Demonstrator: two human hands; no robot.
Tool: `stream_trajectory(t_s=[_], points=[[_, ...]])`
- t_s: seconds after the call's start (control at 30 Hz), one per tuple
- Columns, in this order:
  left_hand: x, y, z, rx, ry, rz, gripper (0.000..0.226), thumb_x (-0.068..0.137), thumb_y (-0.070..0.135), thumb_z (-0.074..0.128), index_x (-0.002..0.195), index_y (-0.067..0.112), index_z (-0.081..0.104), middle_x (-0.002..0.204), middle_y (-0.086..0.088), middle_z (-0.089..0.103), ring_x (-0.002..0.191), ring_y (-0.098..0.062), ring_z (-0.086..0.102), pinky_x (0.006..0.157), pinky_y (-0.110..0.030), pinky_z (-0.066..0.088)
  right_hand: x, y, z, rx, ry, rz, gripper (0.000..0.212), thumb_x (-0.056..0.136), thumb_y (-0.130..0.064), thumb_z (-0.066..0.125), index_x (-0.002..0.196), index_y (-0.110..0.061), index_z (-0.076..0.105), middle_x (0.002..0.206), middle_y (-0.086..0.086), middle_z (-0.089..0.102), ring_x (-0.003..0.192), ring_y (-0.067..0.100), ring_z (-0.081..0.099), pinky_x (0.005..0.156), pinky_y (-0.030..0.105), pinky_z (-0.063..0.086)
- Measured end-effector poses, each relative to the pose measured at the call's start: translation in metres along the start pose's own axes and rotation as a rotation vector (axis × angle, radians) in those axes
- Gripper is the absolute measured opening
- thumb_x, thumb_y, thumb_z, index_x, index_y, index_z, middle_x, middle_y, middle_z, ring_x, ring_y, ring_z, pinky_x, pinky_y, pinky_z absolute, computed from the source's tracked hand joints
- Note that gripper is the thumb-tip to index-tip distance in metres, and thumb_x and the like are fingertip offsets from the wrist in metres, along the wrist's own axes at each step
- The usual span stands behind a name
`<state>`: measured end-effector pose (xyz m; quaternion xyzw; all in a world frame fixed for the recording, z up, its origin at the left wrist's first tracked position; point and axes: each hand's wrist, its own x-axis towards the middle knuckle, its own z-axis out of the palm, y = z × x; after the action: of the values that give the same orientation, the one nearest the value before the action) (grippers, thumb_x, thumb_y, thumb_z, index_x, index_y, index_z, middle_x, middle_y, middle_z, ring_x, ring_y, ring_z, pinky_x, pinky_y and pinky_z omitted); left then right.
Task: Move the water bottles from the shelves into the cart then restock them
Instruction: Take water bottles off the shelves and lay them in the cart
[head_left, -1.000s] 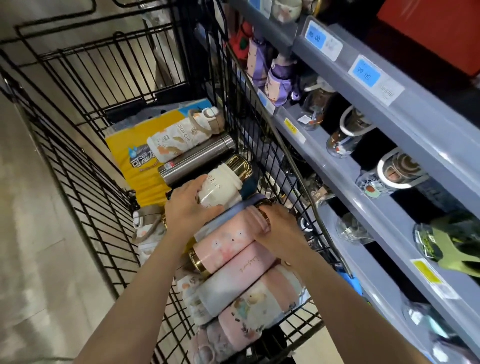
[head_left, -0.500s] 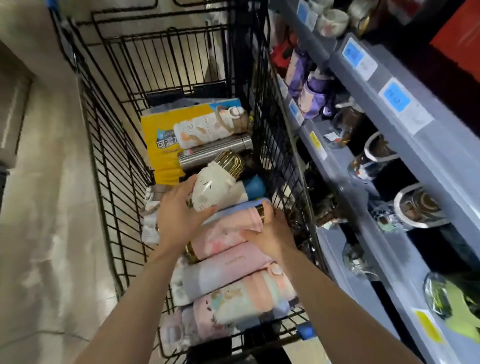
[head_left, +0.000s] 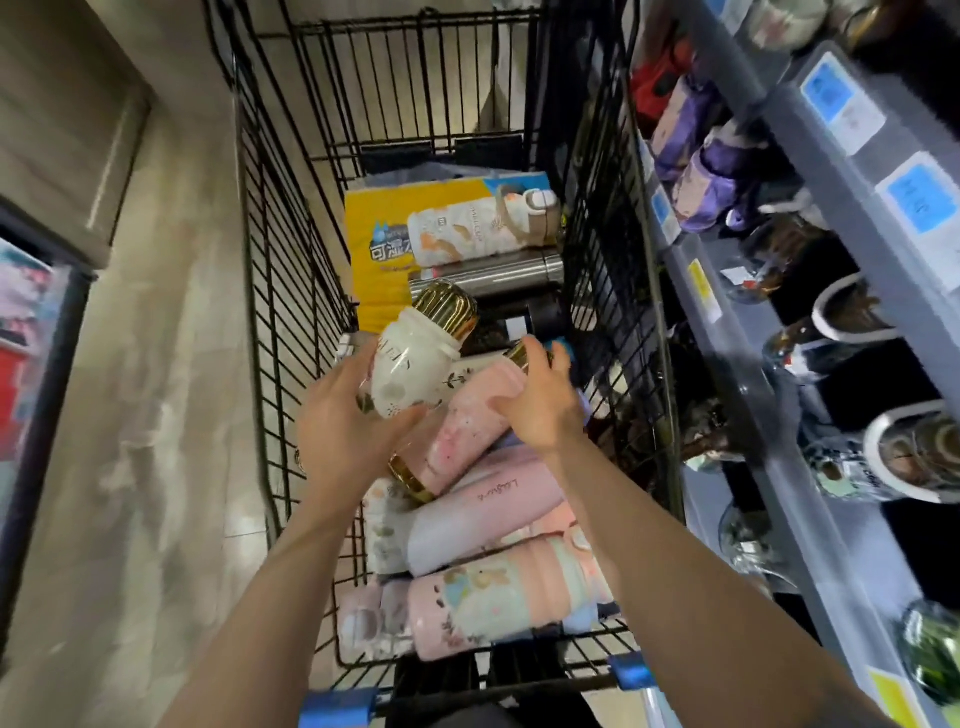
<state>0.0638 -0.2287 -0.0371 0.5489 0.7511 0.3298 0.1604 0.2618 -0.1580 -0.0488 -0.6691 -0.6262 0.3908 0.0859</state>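
A black wire cart (head_left: 291, 291) holds several water bottles lying on their sides. My left hand (head_left: 343, 431) grips a white bottle with a gold ribbed cap (head_left: 415, 364), lifted above the pile. My right hand (head_left: 540, 400) holds the upper end of a pink speckled bottle with gold ends (head_left: 467, 431), fingers curled round it. Below lie a pale pink-to-lilac bottle (head_left: 483, 519) and a pink bottle with pastel pictures (head_left: 498, 603). Farther in the cart are a white patterned bottle with a strap (head_left: 467, 234) and a steel flask (head_left: 493, 275).
Grey shelves (head_left: 769, 364) run along the right, with purple bottles (head_left: 701, 171), glass cups and mugs on them and blue price tags on the edges. A yellow package (head_left: 379, 228) lies in the cart's far end. Beige floor lies to the left.
My left hand has lifted the white gold-capped bottle higher off the pile. My right hand has slid up the pink speckled bottle toward its far gold end. The camera now looks more straight down.
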Motion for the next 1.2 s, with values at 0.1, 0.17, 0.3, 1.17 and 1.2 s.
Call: stream_trajectory(t_s=[0.1,0.17,0.3,1.17,1.2], points=[[0.000,0.001,-0.007,-0.036,0.010,0.013,0.079,0.057,0.053,0.074,0.128,0.024,0.055,0.106,0.002,0.067,0.099,-0.016,0.060,0.081,-0.041,0.052,-0.012,-0.007,0.018,0.054,0.152,0.086,0.075,0.090,-0.020,0.064,0.150,-0.024,0.020,0.158,0.014,0.011,0.134,0.036,0.037,0.100,0.037,0.038],[0.001,-0.001,-0.010,-0.045,0.014,-0.012,0.080,0.056,0.058,0.069,0.128,0.025,0.055,0.105,0.002,0.067,0.099,-0.017,0.059,0.082,-0.041,0.051,-0.020,-0.014,0.038,0.118,0.207,0.177,0.072,0.091,-0.025,0.058,0.151,-0.024,0.017,0.156,0.016,0.014,0.134,0.037,0.036,0.100,0.042,0.039],[0.007,0.003,-0.015,-0.033,-0.012,-0.056,0.091,0.052,0.063,0.068,0.133,0.023,0.052,0.120,0.001,0.063,0.111,-0.021,0.053,0.091,-0.031,0.041,-0.030,-0.037,0.075,0.211,0.193,0.357,0.093,0.085,-0.049,0.063,0.149,-0.033,-0.002,0.160,0.008,-0.001,0.126,0.041,0.045,0.097,0.045,0.046],[0.025,-0.008,-0.035,-0.226,-0.121,0.080,0.088,0.060,0.048,0.083,0.137,0.023,0.047,0.116,0.013,0.055,0.110,-0.016,0.055,0.089,-0.025,0.039,-0.081,-0.065,0.059,0.394,0.446,0.269,0.100,0.079,-0.025,0.075,0.150,-0.045,0.008,0.160,-0.007,-0.014,0.138,0.022,0.031,0.087,0.028,0.036],[0.025,-0.002,-0.035,-0.244,-0.123,0.088,0.090,0.058,0.053,0.080,0.137,0.024,0.047,0.118,0.008,0.058,0.111,-0.017,0.055,0.089,-0.025,0.040,-0.089,-0.065,0.053,0.396,0.475,0.234,0.100,0.079,-0.026,0.076,0.149,-0.046,0.008,0.159,-0.009,-0.014,0.138,0.018,0.029,0.087,0.026,0.033]])
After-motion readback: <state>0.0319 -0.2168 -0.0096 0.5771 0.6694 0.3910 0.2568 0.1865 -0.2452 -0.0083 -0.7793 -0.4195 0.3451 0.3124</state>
